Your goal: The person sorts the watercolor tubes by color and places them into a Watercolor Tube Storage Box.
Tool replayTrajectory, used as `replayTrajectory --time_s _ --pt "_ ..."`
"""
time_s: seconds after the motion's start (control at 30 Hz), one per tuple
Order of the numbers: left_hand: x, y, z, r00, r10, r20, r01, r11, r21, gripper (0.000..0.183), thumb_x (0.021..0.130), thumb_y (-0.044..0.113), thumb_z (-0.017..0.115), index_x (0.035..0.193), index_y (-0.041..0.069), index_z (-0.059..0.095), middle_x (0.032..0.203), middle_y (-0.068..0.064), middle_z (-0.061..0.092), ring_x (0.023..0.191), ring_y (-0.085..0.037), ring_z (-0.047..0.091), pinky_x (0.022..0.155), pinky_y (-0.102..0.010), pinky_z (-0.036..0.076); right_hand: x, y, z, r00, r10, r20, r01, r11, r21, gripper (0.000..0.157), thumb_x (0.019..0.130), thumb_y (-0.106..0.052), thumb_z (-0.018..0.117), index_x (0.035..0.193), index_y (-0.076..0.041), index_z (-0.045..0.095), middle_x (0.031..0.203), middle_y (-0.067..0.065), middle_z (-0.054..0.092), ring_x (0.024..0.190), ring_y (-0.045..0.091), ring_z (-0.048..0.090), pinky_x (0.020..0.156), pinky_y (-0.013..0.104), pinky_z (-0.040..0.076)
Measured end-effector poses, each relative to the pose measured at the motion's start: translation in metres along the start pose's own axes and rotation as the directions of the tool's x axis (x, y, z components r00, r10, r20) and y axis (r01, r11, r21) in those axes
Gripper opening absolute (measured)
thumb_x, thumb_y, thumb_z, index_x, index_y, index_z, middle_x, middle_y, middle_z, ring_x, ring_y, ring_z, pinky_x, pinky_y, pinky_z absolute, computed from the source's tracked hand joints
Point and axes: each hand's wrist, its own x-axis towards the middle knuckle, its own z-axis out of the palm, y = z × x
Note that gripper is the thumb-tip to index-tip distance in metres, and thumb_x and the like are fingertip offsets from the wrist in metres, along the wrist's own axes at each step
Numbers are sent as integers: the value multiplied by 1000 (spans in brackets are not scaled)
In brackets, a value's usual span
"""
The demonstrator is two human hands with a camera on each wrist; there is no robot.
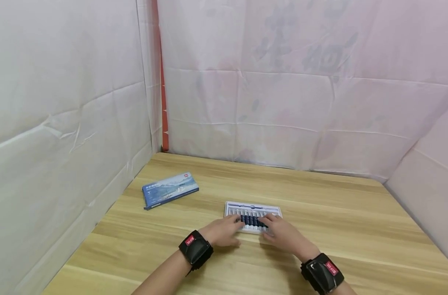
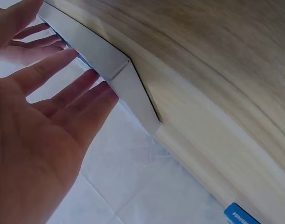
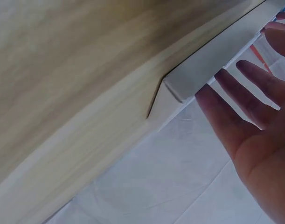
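A white tray [image 1: 277, 208] lies on the table with its open side up. A row of paint tubes [image 1: 251, 220] with dark caps fills it, and a slim brush [image 1: 247, 206] lies along its far edge. My left hand [image 1: 224, 231] rests its fingertips over the tray's left end, fingers nearly straight. Over the right end, my right hand [image 1: 284, 234] reaches in with extended fingers touching the tubes or the rim. Both wrist views show the tray's pale side wall [image 2: 91, 44] with fingertips along its upper edge. Neither hand visibly grips anything.
A flat blue box [image 1: 171, 189] with a mountain picture lies at the back left of the wooden table [image 1: 319, 196]. White sheets [image 1: 80, 102] hang around the table's left, back and right sides. Each wrist wears a black strapped device [image 1: 196, 249].
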Motion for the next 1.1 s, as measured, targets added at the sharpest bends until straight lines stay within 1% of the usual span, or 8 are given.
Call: replayTrajectory --time_s 0.23,0.43,0.57,0.63,0.8,0.9,1.0,1.1 --pt "1 1 0 1000 16 -21 -15 999 43 54 82 36 67 127 11 53 130 -10 46 119 -20 44 96 -26 38 3 -9 -4 1000 16 5 -16 998 -69 35 79 -22 69 102 4 64 92 9 54 78 27 56 67 41 50" --pt "2 3 -3 1000 20 -24 -19 998 60 52 81 36 68 124 10 55 119 -6 49 109 -17 48 91 -24 41 4 -10 -4 999 41 15 -40 995 -92 38 80 -26 69 105 3 63 94 9 55 78 28 57 66 41 50" --pt "2 4 -5 1000 -16 4 16 1000 24 60 82 37 67 133 11 48 128 -8 46 117 -20 44 96 -27 37 5 -9 -2 998 54 32 -51 995 -81 47 81 -30 68 118 -2 59 104 16 57 86 36 58 70 48 50" --pt "2 6 -6 999 -32 12 31 999 35 63 83 39 66 137 13 45 132 -10 44 121 -21 41 98 -28 35 6 -9 -1 998 49 40 -45 995 -85 49 81 -32 68 121 -5 59 103 15 56 85 36 58 69 48 50" --pt "0 12 -4 999 -43 5 42 992 122 63 83 45 64 136 14 47 131 -9 44 119 -21 43 96 -28 38 6 -12 1 999 23 41 -18 993 -119 44 81 -34 67 116 -7 64 96 12 54 77 30 56 62 42 51" --pt "1 13 -2 999 -41 0 40 989 140 65 82 47 64 136 14 47 131 -9 44 119 -21 43 95 -28 39 6 -13 1 999 24 33 -20 992 -126 45 80 -35 68 116 -7 64 99 15 55 80 33 57 63 44 51" --pt "5 6 -2 1000 -16 11 15 996 91 65 82 46 64 136 14 47 130 -8 45 117 -21 45 94 -28 39 6 -11 1 998 31 49 -25 992 -120 49 79 -36 69 117 -6 63 99 13 54 81 32 55 64 44 51" --pt "8 -12 -5 999 -1 33 3 998 -57 64 84 43 64 136 12 45 133 -11 43 117 -21 45 95 -30 39 8 -8 0 994 55 91 -47 995 -89 54 79 -38 69 121 -6 60 101 13 53 85 32 55 67 45 51"
